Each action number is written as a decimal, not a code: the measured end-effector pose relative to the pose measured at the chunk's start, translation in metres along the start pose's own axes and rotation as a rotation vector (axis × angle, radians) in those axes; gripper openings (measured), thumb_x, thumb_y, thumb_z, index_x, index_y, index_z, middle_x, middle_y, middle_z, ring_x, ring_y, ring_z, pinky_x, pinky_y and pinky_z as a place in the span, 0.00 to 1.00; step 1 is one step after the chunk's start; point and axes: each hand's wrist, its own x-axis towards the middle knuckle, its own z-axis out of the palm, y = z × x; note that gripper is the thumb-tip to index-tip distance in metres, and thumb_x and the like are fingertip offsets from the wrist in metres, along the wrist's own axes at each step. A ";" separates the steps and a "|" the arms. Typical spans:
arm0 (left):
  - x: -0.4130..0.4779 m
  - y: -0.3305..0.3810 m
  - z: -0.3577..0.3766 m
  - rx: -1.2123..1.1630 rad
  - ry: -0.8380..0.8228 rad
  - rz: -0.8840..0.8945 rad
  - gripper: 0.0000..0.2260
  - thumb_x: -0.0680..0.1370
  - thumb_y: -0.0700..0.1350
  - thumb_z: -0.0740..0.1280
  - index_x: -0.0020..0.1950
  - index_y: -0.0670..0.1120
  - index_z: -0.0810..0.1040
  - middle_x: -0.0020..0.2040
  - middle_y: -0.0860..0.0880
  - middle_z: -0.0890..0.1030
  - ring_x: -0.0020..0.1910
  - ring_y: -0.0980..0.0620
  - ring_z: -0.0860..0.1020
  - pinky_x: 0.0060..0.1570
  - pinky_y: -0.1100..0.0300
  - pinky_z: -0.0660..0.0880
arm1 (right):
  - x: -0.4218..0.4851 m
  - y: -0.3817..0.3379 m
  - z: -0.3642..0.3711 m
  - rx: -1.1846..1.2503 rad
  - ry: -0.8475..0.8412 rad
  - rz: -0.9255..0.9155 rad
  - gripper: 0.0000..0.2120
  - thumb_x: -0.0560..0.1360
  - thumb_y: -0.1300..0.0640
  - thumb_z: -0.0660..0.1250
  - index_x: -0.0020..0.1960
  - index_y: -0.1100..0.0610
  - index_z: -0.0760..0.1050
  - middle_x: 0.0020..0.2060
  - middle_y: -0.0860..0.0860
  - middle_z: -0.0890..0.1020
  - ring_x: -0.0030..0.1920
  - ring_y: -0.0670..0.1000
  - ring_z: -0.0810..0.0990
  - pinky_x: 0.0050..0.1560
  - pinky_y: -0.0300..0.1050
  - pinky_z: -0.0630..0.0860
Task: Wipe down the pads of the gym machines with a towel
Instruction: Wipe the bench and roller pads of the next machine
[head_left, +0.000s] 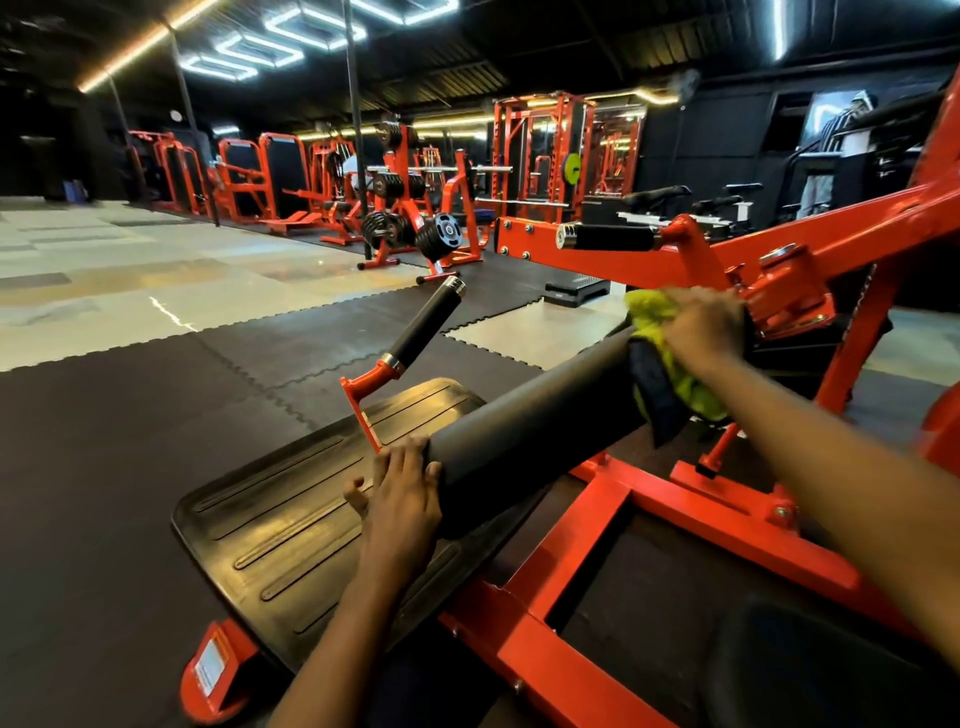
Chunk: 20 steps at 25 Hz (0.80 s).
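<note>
A long black roller pad (530, 431) runs diagonally across an orange machine in front of me. My right hand (704, 330) presses a yellow-green and dark towel (665, 364) around the pad's far end, close to the orange pivot. My left hand (402, 493) grips the pad's near end, fingers wrapped over its rim. A second black pad (810, 670) shows at the bottom right corner.
A ribbed black footplate (280, 525) lies under the roller. Two black handle grips (423, 325) (608, 237) stick out from the orange frame (587, 525). Weight racks and more orange machines (405, 208) stand at the back. Black floor mats (104, 467) spread to the left.
</note>
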 end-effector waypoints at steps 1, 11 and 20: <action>-0.001 0.001 0.001 0.006 0.007 -0.002 0.20 0.82 0.56 0.51 0.73 0.53 0.63 0.70 0.50 0.67 0.71 0.53 0.61 0.71 0.47 0.58 | 0.016 0.014 -0.006 -0.020 -0.026 0.071 0.19 0.74 0.49 0.67 0.62 0.53 0.81 0.55 0.62 0.83 0.61 0.64 0.77 0.69 0.62 0.67; 0.014 0.002 -0.032 -0.182 0.042 0.083 0.09 0.83 0.42 0.57 0.61 0.49 0.73 0.56 0.48 0.77 0.56 0.53 0.73 0.57 0.69 0.63 | -0.124 -0.147 0.015 0.201 -0.188 -0.287 0.15 0.79 0.46 0.66 0.62 0.49 0.78 0.53 0.56 0.84 0.56 0.63 0.80 0.51 0.53 0.74; 0.161 0.128 -0.094 -0.269 -0.353 0.126 0.34 0.71 0.38 0.62 0.77 0.55 0.63 0.75 0.50 0.70 0.74 0.49 0.66 0.73 0.50 0.63 | -0.058 -0.168 -0.055 1.221 -0.324 0.176 0.19 0.74 0.34 0.67 0.55 0.46 0.80 0.53 0.56 0.82 0.58 0.59 0.80 0.64 0.59 0.76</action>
